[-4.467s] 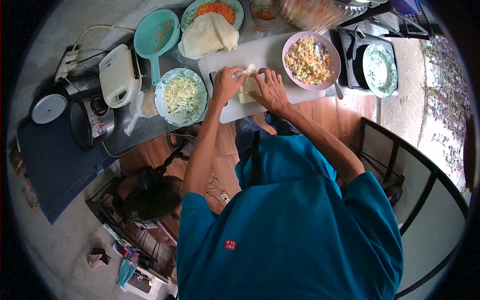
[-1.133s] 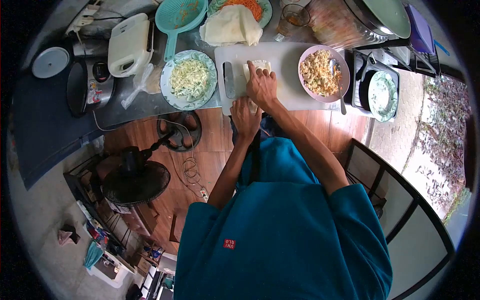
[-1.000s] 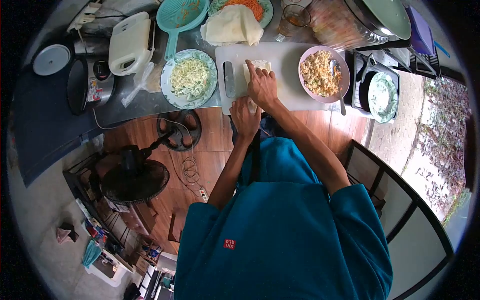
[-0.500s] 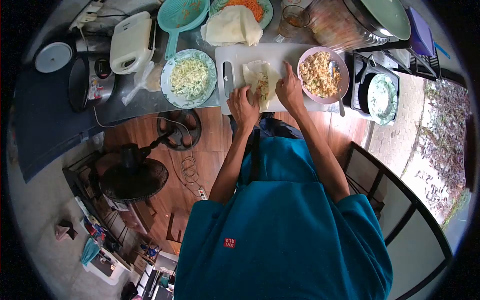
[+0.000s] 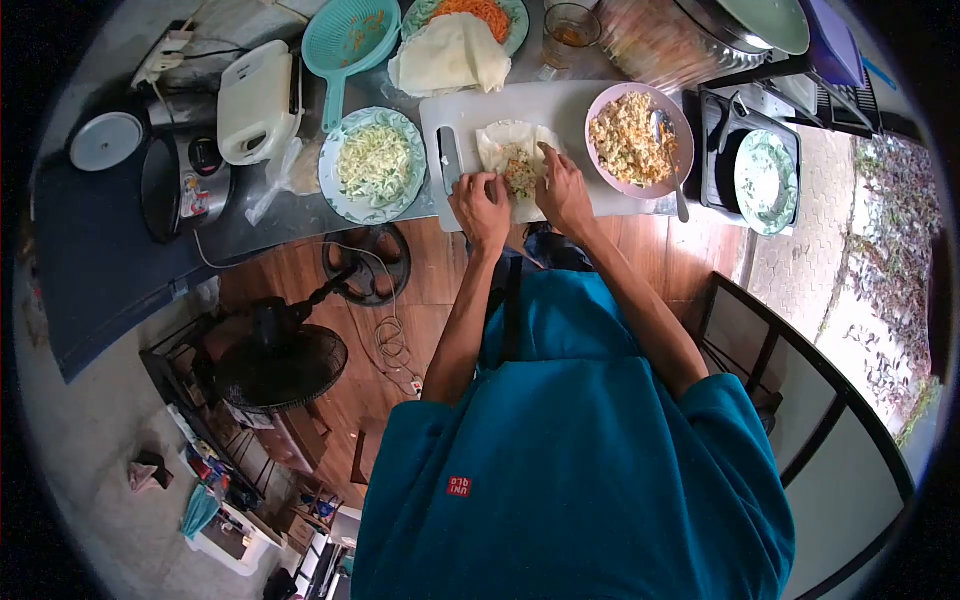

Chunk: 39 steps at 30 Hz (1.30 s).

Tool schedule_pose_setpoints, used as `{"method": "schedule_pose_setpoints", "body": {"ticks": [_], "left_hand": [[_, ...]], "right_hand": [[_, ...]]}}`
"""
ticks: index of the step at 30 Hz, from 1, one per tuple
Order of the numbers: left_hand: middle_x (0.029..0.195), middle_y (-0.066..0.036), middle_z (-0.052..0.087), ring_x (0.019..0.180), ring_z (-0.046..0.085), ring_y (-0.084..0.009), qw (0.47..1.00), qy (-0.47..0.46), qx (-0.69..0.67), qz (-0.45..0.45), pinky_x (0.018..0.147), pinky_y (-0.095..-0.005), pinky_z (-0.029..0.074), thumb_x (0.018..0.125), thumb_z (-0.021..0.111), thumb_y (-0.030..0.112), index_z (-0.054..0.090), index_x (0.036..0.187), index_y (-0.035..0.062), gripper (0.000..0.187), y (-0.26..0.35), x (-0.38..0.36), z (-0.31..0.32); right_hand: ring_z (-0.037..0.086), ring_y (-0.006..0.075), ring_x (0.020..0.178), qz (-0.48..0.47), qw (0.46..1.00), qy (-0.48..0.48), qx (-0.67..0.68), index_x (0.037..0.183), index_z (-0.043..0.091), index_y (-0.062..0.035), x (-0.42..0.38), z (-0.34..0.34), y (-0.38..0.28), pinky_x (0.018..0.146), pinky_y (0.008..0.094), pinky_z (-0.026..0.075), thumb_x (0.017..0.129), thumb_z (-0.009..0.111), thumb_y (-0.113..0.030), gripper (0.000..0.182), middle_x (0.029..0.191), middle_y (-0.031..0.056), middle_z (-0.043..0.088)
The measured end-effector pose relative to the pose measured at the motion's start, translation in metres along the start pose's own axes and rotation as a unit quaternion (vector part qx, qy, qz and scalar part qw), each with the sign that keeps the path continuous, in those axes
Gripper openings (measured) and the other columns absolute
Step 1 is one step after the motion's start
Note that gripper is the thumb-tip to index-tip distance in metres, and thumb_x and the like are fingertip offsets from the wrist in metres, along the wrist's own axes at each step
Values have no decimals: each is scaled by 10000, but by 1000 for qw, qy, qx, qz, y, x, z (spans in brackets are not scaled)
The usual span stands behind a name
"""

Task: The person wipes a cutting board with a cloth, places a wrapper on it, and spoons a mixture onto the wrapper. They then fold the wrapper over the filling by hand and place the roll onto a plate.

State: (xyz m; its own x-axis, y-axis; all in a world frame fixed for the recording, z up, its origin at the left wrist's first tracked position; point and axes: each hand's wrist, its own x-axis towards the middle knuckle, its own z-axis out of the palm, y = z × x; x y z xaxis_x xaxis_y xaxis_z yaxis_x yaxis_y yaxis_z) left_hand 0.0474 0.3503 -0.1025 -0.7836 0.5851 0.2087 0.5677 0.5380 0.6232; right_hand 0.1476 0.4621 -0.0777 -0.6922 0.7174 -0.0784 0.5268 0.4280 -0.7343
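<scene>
A pale spring roll wrapper (image 5: 497, 137) lies unrolled on the white cutting board (image 5: 565, 105), with a mound of chopped filling (image 5: 519, 178) in its middle. My left hand (image 5: 482, 210) has its fingers bent together at the wrapper's left edge, beside the filling. At the right edge, my right hand (image 5: 566, 192) pinches the sheet between thumb and fingers. To the right, a pink bowl (image 5: 592, 110) holds more filling (image 5: 630, 138), and a metal spoon (image 5: 681, 200) leans in it. A stack of wrappers (image 5: 450, 55) sits behind the board.
Left of the board stands a plate (image 5: 328, 185) of shredded cabbage (image 5: 375, 163). Behind it are a turquoise strainer (image 5: 333, 100), shredded carrot (image 5: 480, 15) and a glass (image 5: 570, 35). A stove (image 5: 712, 165) with a green-patterned plate (image 5: 766, 185) is at right; a fan (image 5: 280, 365) stands on the floor.
My right hand has moved left, from a pointing pose near the bowl to the wrapper's right edge. My left hand stays at the left edge. The whole view has shifted slightly.
</scene>
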Motion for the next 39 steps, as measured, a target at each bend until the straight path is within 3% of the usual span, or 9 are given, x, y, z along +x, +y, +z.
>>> {"method": "schedule_pose_setpoints", "body": {"ticks": [2,5,12,14,21,29,32,36,39], "left_hand": [[872,-96,611,879,589,-307,1000,7,-21,-4,805,-442,440,828,706,136,636,915,66,132,-3,-1,1],[883,-104,641,719,605,-173,963,-12,-195,-188,680,-299,477,920,641,128,602,901,-15,149,-3,-4,-10],[931,-114,626,869,618,-171,931,26,-266,-248,760,-291,492,958,603,162,522,1057,-48,245,-17,-7,-6],[857,-172,661,789,648,-248,928,24,-259,-267,716,-355,516,901,674,161,523,1091,-33,311,-16,-1,-7],[834,-166,680,767,651,-227,961,-20,-140,-239,703,-368,517,838,744,212,505,1179,-9,471,-5,16,-16],[682,-76,644,606,549,-113,931,-83,-224,-278,571,-289,442,847,707,146,626,813,-69,233,-17,25,-13],[650,-59,634,591,540,-94,948,-60,-210,-234,566,-285,443,853,696,146,622,817,-57,219,-13,27,-13],[655,-66,643,606,570,-94,941,-75,-233,-235,576,-282,461,842,714,145,623,809,-39,209,-15,26,-12],[664,-68,647,610,581,-96,951,-73,-208,-216,573,-286,467,832,733,159,626,825,-35,222,-24,26,-5]], "right_hand": [[562,401,1038,-5,999,11,-53,1290,497,14,-1,1,2,872,493,447,795,564,-36,502,1089,261,604],[541,350,1079,3,998,15,-63,1301,509,-22,4,-1,0,901,463,423,785,566,-38,519,1118,210,610],[547,301,1149,-136,988,-18,-63,1343,514,-88,28,5,-3,898,445,411,777,555,-31,570,1166,144,646],[545,288,1161,-155,985,-36,-68,1351,514,-99,29,5,-3,903,449,403,780,554,-31,576,1168,140,651],[543,272,1152,-148,982,-66,-94,1386,483,-110,35,-3,-1,934,455,350,789,559,-51,606,1167,121,653],[533,266,1165,-173,977,-64,-107,1375,501,-111,34,1,2,940,467,341,770,593,-61,614,1191,112,648],[534,265,1163,-170,979,-56,-98,1338,546,-115,38,-7,-2,934,466,350,786,609,-83,556,1204,106,646],[588,269,1075,-112,991,-12,-67,1257,614,-109,28,-40,-17,901,430,399,839,620,-123,418,1160,94,666],[649,297,922,-44,995,39,74,1152,652,-40,11,-82,-22,820,391,499,839,659,-93,317,999,150,684]]}}
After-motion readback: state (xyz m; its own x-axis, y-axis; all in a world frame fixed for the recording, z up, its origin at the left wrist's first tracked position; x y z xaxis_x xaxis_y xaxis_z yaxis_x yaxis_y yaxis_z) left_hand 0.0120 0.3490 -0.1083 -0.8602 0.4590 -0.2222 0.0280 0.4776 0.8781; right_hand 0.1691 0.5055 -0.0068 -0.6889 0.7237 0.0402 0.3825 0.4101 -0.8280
